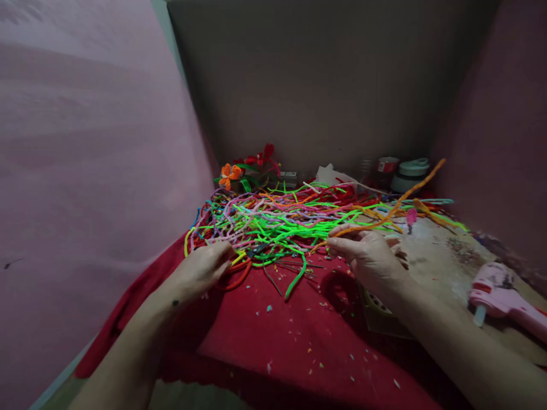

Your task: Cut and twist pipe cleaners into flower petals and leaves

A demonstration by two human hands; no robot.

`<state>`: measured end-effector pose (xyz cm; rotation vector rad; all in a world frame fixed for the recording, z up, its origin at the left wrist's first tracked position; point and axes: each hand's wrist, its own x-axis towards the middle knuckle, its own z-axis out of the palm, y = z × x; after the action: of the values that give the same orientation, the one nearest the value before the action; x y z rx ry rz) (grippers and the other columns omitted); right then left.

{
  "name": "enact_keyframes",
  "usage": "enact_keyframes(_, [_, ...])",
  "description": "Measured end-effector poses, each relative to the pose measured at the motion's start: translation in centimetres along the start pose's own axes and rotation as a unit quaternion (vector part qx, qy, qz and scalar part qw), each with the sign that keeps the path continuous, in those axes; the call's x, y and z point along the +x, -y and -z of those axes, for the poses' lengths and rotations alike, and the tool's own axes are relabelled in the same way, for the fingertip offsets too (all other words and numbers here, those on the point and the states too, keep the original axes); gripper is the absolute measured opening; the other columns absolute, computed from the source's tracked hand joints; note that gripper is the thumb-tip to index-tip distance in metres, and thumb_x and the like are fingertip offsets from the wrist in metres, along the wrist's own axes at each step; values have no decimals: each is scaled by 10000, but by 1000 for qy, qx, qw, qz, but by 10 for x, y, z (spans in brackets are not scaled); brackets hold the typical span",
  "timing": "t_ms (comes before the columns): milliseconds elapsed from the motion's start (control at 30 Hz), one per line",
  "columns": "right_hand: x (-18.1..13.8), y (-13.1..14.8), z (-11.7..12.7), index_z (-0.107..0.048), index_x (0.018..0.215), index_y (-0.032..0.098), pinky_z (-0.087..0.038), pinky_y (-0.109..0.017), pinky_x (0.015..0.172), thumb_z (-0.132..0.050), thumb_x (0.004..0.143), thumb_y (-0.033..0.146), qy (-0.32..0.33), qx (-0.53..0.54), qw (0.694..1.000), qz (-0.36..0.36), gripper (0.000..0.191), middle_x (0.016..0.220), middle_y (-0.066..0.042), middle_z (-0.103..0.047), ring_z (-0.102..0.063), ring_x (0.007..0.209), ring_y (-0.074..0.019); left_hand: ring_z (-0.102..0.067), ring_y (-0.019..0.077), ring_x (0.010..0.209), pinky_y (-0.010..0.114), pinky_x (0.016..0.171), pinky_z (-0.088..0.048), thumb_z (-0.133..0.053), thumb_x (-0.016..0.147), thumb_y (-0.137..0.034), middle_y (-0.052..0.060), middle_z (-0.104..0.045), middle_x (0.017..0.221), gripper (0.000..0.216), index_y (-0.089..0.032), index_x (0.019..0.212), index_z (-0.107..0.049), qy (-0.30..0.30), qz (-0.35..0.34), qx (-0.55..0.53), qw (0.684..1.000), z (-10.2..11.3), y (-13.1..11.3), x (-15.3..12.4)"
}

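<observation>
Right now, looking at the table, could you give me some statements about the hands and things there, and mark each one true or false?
1. The right hand holds an orange pipe cleaner. True.
2. The left hand rests at the near edge of the pipe cleaner pile. True.
3. The pink glue gun lies to the left of the left hand. False: it lies at the far right.
4. The cloth under the hands is blue. False: it is red.
5. An orange flower stands behind the pile. True.
</observation>
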<state>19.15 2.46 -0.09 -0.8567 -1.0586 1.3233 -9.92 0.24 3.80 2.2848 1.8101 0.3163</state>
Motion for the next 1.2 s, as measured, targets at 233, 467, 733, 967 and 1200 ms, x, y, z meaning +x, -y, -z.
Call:
enact_keyframes(233, [-3, -4, -4, -617, 675, 158, -380, -276, 543, -691, 563, 187, 6, 27, 1000, -6, 137, 567, 6, -560, -491, 537, -126, -495, 166, 667, 271, 622, -360, -391, 782, -203, 54, -554, 739, 96, -182, 750, -479, -32, -33, 162, 986, -26, 6, 8])
enact_keyframes(467, [-2, -2, -4, -602, 679, 161, -372, -275, 545, -686, 558, 181, 1, 51, 999, 0, 149, 553, 17, -556, -489, 511, -113, -536, 198, 690, 282, 575, -353, -341, 811, -269, 88, -591, 819, 148, -186, 796, -463, -8, -10, 251, 968, 2, 13, -10])
enact_keyframes(733, [-4, 3, -8, -563, 655, 177, -377, -269, 521, -687, 523, 186, -12, 53, 999, -2, 181, 555, 22, -557, -492, 503, -114, -467, 158, 482, 274, 506, -319, -299, 805, -258, 8, -506, 600, 79, -205, 776, -350, -46, 15, 207, 977, 1, 1, -33])
enact_keyframes(967, [-6, 2, -9, -560, 676, 180, -382, -260, 519, -691, 535, 185, -6, 57, 998, 0, 192, 565, 21, -552, -493, 518, -112, -503, 177, 524, 277, 500, -329, -327, 752, -167, 48, -560, 636, 78, -181, 801, -387, -19, -46, 212, 976, -18, -63, -27])
enact_keyframes(1200, [-10, 7, -10, -579, 694, 168, -396, -262, 542, -659, 598, 171, 14, 38, 999, 14, 124, 588, 16, -556, -500, 529, -106, -558, 239, 679, 346, 631, -387, -323, 791, -153, 112, -606, 750, 161, -152, 876, -460, 26, -80, 252, 964, -33, -77, -18])
